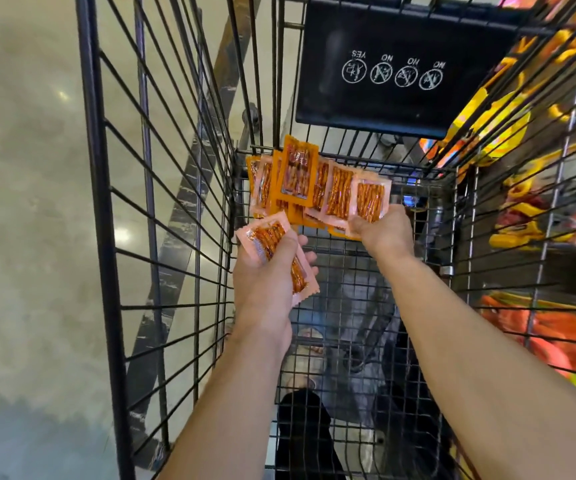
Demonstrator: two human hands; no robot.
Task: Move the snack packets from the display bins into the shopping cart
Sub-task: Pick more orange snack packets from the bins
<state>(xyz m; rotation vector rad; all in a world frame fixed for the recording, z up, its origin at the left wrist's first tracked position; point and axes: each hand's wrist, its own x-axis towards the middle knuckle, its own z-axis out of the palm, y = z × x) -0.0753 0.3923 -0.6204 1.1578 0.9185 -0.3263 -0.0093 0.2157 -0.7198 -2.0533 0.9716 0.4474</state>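
1. Left hand (266,285): inside the shopping cart (162,168), back toward the camera. The fingers are curled, the thumb (281,249) laid across the face of a pale pink packet (262,237) and the other fingertips showing past its far edge. It holds this one packet tilted; whether a second lies beneath it cannot be told.
2. Right hand (388,233): level with the left and a little farther in, knuckles up. The fingers are folded under and out of sight, pinching the lower edges of a fan of packets (340,194).
3. Fan of packets: many overlapping sachets, orange and pale pink, each with a clear window showing reddish-brown sticks. An orange packet (298,171) stands foremost and highest. The fan's left end sits just beside the pale pink packet in the left hand.
4. Position of packets: all are held above the cart's wire floor near its far wall; none visibly lies on it.
5. Black flap (401,64): hangs on the far wall, printed with four round pictograms.
6. Display bins (529,216): seen through the right-hand wires, holding blurred yellow, orange and red packaging.
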